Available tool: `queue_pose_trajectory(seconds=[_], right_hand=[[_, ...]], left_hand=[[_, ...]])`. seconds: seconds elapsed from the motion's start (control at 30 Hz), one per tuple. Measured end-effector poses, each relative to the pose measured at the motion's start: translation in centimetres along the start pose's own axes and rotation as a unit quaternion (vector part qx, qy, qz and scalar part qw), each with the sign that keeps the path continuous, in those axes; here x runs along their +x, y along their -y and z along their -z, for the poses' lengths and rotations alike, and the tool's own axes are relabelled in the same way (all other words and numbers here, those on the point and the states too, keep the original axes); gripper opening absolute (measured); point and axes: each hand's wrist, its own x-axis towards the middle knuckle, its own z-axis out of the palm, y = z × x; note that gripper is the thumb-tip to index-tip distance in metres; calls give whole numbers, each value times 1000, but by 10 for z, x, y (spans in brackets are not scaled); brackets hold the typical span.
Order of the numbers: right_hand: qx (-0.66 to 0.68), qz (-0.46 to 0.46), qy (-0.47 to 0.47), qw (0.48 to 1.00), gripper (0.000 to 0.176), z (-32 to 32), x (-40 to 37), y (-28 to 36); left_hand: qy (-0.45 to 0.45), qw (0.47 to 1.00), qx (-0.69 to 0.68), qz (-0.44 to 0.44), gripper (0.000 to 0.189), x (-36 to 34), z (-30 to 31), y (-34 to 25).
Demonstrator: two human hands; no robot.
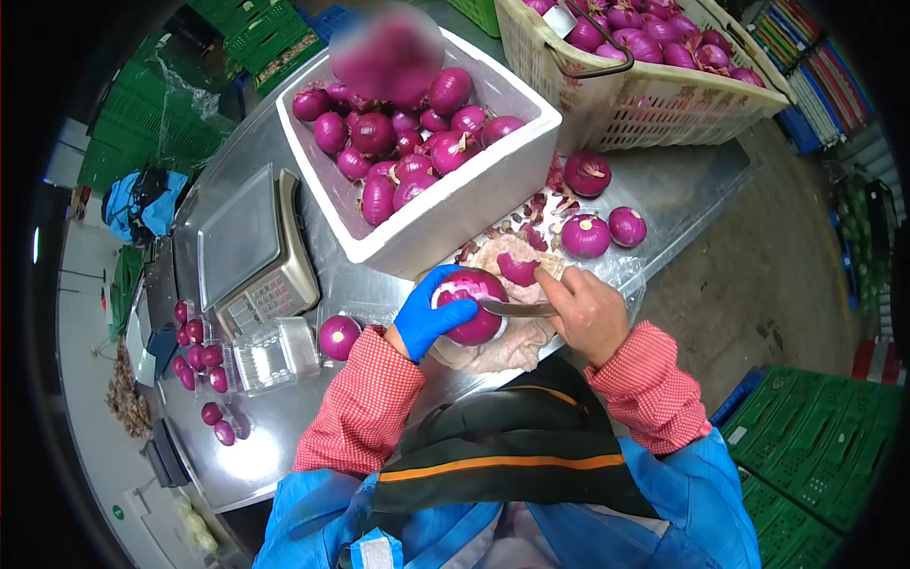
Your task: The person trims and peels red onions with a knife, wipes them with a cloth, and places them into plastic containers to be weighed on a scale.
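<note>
My left hand (424, 313), in a blue glove, is wrapped round a large red onion (477, 329) whose upper side shows a pale peeled patch. Bare, my right hand (590, 313) grips a knife (519, 309), its blade lying against the onion. A piece of purple skin (518, 269) shows right at the right fingertips. Beneath both hands lies a crumpled beige cloth (502, 349). Just left of my left wrist, another red onion (339, 337) rests on the metal table (379, 294).
A white foam box (455, 223) of red onions stands ahead, a cream crate (654, 109) of onions beyond it. Loose onions (585, 235) and skin scraps (534, 235) lie to the right. Leftward are a scale (270, 251), clear plastic trays (275, 354) and small packed onions (201, 357).
</note>
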Motion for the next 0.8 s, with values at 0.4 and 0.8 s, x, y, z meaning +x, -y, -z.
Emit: queue_pose_trajectory(seconds=[0.4, 0.8], right_hand=[[220, -176, 62, 958, 34, -29, -9, 20], [277, -105, -9, 955, 33, -18, 11, 27]], left_hand=[[-92, 991, 93, -15, 66, 8, -12, 8], [-70, 996, -53, 16, 64, 8, -16, 20]])
